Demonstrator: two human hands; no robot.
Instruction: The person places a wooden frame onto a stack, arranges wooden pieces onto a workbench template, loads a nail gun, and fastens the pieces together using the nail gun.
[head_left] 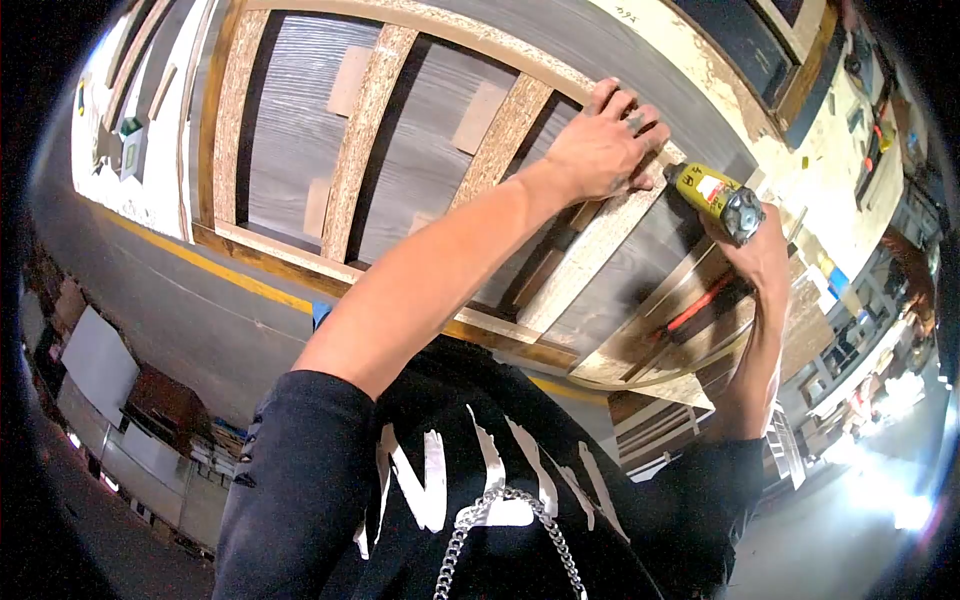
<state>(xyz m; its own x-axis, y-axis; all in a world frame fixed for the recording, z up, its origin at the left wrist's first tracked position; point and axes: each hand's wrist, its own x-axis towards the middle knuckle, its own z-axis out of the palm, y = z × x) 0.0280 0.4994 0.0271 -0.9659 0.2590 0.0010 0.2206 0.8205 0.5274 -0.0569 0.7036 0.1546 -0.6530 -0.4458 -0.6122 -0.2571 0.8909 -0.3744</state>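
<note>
My left hand (610, 150) grips the far rail of a wooden frame (365, 150), fingers bent over it where a crosspiece (600, 260) meets the rail. The frame is made of particleboard strips and lies on a grey wood-grain panel (310, 70). In my right hand (757, 250) is a yellow nail gun (708, 190) with a silver end cap. Its nose is right at the frame's far corner, close beside my left hand. My right fingers are partly hidden behind the nail gun.
A long red-handled tool (700, 305) lies to the right of the frame, near a pale curved hose (690, 372). Another dark panel with wooden edging (800, 80) is at the back right. Small tools and scraps lie on the right-hand tabletop (850, 190).
</note>
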